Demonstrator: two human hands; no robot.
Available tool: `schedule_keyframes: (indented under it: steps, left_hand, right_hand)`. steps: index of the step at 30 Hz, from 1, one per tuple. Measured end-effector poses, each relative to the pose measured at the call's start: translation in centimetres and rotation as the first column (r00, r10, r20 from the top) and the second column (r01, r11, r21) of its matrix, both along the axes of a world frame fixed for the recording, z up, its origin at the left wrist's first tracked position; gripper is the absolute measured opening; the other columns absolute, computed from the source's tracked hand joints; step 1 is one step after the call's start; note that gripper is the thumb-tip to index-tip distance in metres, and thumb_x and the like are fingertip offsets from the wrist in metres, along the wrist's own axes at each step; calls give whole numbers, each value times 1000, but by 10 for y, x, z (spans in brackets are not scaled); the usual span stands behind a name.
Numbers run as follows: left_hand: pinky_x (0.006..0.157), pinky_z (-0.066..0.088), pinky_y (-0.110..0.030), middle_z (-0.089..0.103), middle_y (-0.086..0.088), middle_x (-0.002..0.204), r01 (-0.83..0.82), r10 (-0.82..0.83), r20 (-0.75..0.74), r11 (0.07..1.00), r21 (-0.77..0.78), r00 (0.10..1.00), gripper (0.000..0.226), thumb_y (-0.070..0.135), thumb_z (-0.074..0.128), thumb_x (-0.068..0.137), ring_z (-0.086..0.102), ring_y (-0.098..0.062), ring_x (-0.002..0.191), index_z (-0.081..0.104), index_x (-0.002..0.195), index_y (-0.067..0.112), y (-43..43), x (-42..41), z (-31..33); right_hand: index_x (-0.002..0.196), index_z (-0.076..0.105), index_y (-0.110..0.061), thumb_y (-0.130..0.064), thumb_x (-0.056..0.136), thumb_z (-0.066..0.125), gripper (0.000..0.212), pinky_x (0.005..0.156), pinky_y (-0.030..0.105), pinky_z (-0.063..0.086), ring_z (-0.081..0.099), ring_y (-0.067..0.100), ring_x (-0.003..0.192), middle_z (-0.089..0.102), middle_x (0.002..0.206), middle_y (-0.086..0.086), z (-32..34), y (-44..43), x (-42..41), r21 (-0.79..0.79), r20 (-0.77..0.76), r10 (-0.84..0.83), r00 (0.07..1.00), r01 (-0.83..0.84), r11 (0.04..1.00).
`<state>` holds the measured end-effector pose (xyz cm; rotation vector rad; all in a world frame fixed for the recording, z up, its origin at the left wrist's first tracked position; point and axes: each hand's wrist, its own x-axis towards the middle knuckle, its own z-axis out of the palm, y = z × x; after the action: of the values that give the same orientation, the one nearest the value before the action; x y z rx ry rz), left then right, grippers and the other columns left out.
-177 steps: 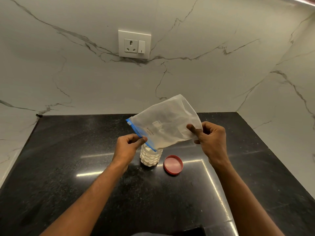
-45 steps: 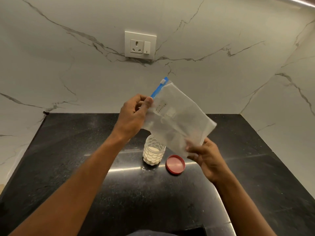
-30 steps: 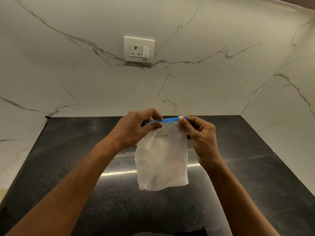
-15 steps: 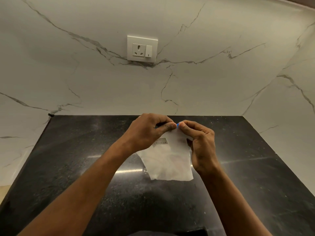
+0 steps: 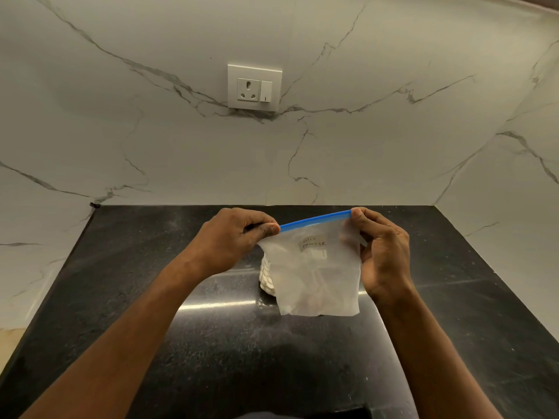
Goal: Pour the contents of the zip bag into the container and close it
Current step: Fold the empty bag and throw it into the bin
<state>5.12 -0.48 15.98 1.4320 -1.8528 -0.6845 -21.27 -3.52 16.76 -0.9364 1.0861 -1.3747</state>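
**Head view: sealing the emptied bag over the counter**

Your left hand [image 5: 233, 240] pinches the left end of the zip bag [image 5: 317, 273] at its blue zip strip [image 5: 316, 219]. Behind the hanging bag, the container [image 5: 266, 276] stands on the black counter [image 5: 121, 297], mostly hidden. Your right hand [image 5: 382, 252] pinches the strip's right end. Keep the strip taut and press along it evenly; then find the lid, which isn't visible.
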Motion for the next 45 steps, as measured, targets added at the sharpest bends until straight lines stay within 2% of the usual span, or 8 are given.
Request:
schedule_keyframes:
  steps: [8,13,16,25,31,37,42,45]
  left_hand:
    - [91,62,-41,79,4,105,-44,41,-43,996,-74,998,28,34,65,100,73,-13,96,77,119,19,2,4,-2]
    - [98,60,-34,76,-2,126,87,50,-560,972,217,827,73,43,80,85,73,-16,118,50,149,26,4,-5,-24]
    - [88,65,-40,79,1,121,176,49,-598,934,312,800,44,37,82,87,78,-19,108,67,129,29,9,-24,-44]
    - [84,66,-50,78,-10,122,95,252,-745,916,389,617,34,21,71,98,77,-33,108,67,132,18,5,-20,-48]
    - [59,64,-31,78,-8,121,169,258,-757,884,435,600,33,4,58,104,80,-25,92,67,128,25,3,-5,-50]
    - [63,67,-32,73,-26,127,411,395,-911,815,409,124,45,-3,35,102,81,-24,83,65,133,10,9,-2,-51]
    - [85,63,-40,75,-1,129,233,215,-719,852,468,660,62,27,69,75,74,-21,115,64,137,31,13,7,-56]
    - [81,62,-25,75,6,123,128,206,-637,890,438,743,88,44,90,55,74,-9,108,56,136,37,12,1,-54]
  right_hand:
    - [86,85,-19,-22,81,81,7,72,37,65,74,14,76,78,83,2,1,-5,-7,81,87,-27,996,20,997]
    - [98,79,-14,-24,92,73,13,69,32,62,67,17,86,72,89,3,4,-9,-5,153,190,16,982,-46,987]
    - [122,71,-5,-29,99,67,33,82,39,62,68,25,102,71,109,13,0,-11,2,166,244,45,969,-87,982]
    - [131,59,-30,-21,96,73,40,79,36,65,76,25,108,77,119,-1,-39,10,4,152,-306,492,815,-468,871]
    - [108,79,-19,-1,101,56,29,64,37,66,79,30,90,79,113,14,-40,9,-2,193,-39,353,935,-340,920]
    - [116,64,-4,-2,103,50,20,48,23,60,79,17,63,81,92,22,-52,11,8,451,401,-11,916,-187,873]
    - [111,60,-4,-4,102,50,14,49,27,62,79,21,63,80,92,24,-57,13,8,490,422,-65,904,-167,856]
    - [107,60,-6,-4,100,52,10,50,27,63,79,22,65,79,99,28,-57,17,10,493,356,38,934,-222,841]
